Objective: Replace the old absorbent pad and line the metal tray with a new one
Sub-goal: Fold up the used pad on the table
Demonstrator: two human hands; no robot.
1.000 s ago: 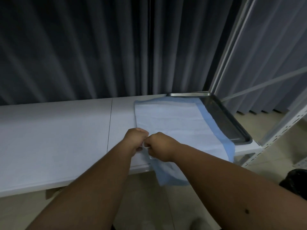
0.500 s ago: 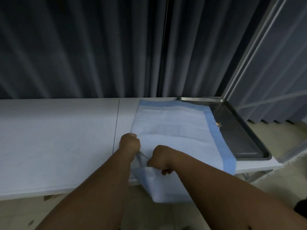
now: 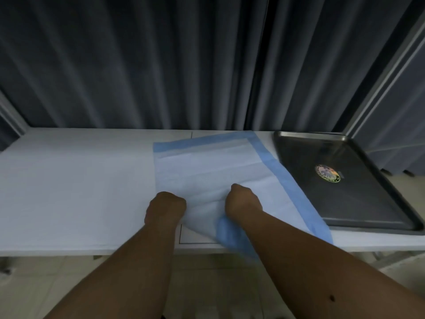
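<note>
While both fists, left hand (image 3: 165, 209) and right hand (image 3: 243, 202), clutch the pad's (image 3: 207, 166) near edge, the bare metal tray (image 3: 368, 203) lies right (nearer the right hand).

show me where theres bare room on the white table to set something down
Widest free patch: the white table left of the blue-bordered absorbent pad, back to the dark curtain. The dark metal tray is unlined, bare but for a round sticker. Crowded at centre front, where the left hand and right hand grip the pad.

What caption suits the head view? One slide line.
Both hands, left and right, grip a blue-bordered absorbent pad beside the unlined metal tray.
</note>
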